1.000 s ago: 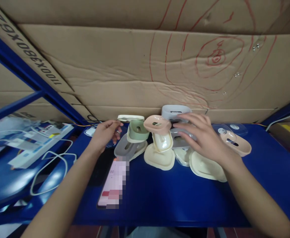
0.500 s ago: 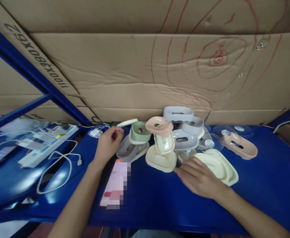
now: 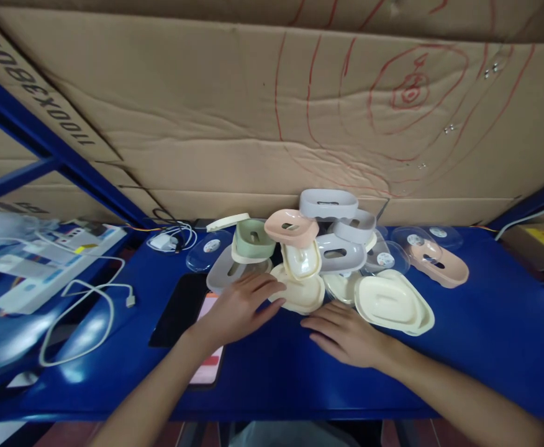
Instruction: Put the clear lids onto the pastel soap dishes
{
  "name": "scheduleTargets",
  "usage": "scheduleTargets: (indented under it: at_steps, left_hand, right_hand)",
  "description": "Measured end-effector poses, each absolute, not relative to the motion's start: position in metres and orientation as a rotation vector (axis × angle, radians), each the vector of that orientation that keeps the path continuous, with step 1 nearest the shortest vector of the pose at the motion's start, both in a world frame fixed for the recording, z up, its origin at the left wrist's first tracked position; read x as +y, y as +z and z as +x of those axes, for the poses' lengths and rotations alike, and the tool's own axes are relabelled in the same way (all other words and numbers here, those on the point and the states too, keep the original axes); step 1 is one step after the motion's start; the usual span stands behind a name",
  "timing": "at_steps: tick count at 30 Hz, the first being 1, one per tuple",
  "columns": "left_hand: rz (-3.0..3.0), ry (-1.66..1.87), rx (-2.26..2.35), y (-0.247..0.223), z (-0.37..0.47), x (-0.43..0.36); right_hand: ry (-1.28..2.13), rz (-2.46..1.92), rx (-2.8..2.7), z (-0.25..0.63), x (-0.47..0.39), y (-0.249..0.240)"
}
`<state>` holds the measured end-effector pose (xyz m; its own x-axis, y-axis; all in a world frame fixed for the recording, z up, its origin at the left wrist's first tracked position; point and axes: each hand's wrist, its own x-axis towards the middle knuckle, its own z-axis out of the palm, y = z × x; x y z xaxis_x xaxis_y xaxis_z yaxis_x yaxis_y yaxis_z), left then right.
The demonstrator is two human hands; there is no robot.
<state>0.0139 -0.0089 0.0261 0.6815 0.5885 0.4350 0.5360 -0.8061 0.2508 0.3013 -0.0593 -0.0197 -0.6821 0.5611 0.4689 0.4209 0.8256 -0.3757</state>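
Left hand [image 3: 244, 307] and right hand [image 3: 346, 332], loosely spread, seemingly holding nothing, flank the cream tray [image 3: 305, 295] just below frame centre, apparently reaching, any lift calling for an edge pinch.

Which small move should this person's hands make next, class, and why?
Perhaps the left hand should close gently on the near-left edge of the cream tray. Its fingers are right at that edge, the right hand is close too, and neither appears to hold anything. The smaller cream dish overlaps the tray's far side, so care seems wise.
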Motion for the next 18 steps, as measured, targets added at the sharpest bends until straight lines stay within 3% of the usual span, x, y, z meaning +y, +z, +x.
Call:
scheduleTargets:
  at_steps: [9,18]
  left_hand:
    - [2.756,0.69,0.858,0.016,0.018,-0.016]
    - [1.632,0.578,0.838,0.033,0.029,-0.034]
  right_hand:
    - [0.433,-0.723,-2.374,0.301,-0.057,-0.018]
    - [1.089,-0.94,-1.823,0.3,-0.065,-0.021]
